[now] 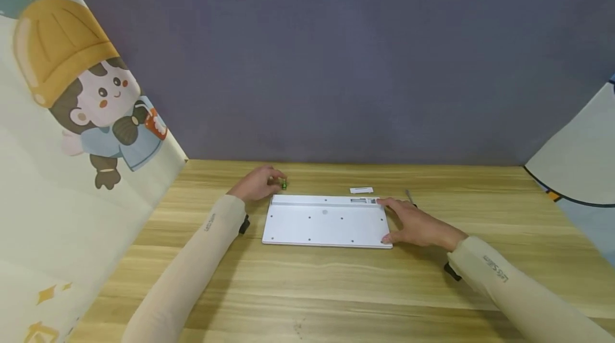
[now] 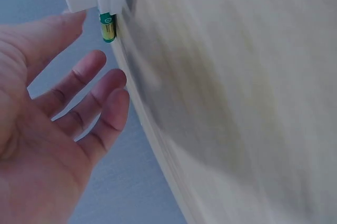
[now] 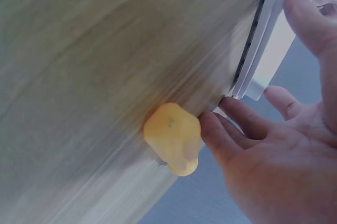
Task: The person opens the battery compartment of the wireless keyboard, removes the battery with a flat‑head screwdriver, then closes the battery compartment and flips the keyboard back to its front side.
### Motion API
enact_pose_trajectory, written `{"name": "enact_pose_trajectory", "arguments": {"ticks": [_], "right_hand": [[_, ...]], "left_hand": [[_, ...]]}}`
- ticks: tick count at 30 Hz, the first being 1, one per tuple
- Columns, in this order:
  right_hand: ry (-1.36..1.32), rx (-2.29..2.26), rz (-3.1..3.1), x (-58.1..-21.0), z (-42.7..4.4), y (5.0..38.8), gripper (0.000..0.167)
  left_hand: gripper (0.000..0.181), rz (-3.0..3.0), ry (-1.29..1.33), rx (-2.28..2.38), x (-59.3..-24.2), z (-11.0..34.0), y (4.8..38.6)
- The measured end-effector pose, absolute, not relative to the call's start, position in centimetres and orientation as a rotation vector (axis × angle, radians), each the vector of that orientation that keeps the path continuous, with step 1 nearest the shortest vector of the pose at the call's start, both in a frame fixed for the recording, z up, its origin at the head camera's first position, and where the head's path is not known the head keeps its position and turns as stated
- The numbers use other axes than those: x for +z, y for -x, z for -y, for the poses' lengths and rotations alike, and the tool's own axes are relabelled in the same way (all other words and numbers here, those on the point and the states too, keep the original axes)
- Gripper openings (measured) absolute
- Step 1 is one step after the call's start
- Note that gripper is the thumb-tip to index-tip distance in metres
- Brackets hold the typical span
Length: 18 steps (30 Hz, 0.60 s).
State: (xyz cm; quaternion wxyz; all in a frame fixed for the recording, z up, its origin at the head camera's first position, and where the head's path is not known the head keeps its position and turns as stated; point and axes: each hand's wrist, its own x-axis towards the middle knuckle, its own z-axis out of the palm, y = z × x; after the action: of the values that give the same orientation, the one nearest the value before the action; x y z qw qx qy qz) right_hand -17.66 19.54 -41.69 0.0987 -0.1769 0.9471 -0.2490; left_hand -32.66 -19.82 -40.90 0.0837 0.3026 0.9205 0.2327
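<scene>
A white keyboard point(image 1: 326, 224) lies with its screwed underside up, and a narrow compartment point(image 1: 357, 200) is uncovered at its far right. My left hand point(image 1: 257, 183) is by the far left corner, its fingers loosely bent beside a green battery point(image 1: 284, 184). In the left wrist view the battery point(image 2: 108, 29) shows below the keyboard's edge; contact with my fingertips is unclear. My right hand point(image 1: 415, 224) spans the keyboard's right side, thumb at the near corner, index fingertip by the compartment. The right wrist view shows that thumb on the keyboard point(image 3: 271, 39), other fingers close to the tabletop.
A small white cover point(image 1: 361, 190) lies just behind the keyboard. A thin metal shaft point(image 1: 408, 195) shows behind my right hand. In the right wrist view, a rounded yellow object point(image 3: 172, 138) is beside my fingers. The wooden table point(image 1: 307, 289) meets a grey-blue panel point(image 1: 336, 65) at the back.
</scene>
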Motion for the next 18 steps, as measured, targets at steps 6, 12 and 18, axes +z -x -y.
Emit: {"name": "enact_pose_trajectory", "arguments": {"ticks": [6,12,18], "right_hand": [[0.501,-0.763,-2.806,-41.7,-18.9,16.8,0.093],[0.506,-0.766,-2.843,-41.7,-18.3,15.8,0.094],[0.513,-0.764,-2.872,-41.5,-18.0,15.3,0.098]], "left_hand": [[0.038,-2.689,-0.879,0.753,-41.1,20.9,31.6],[0.054,-2.648,-0.918,0.743,-41.5,21.8,30.6],[0.07,-2.607,-1.02,0.635,-41.1,22.2,29.2]]}}
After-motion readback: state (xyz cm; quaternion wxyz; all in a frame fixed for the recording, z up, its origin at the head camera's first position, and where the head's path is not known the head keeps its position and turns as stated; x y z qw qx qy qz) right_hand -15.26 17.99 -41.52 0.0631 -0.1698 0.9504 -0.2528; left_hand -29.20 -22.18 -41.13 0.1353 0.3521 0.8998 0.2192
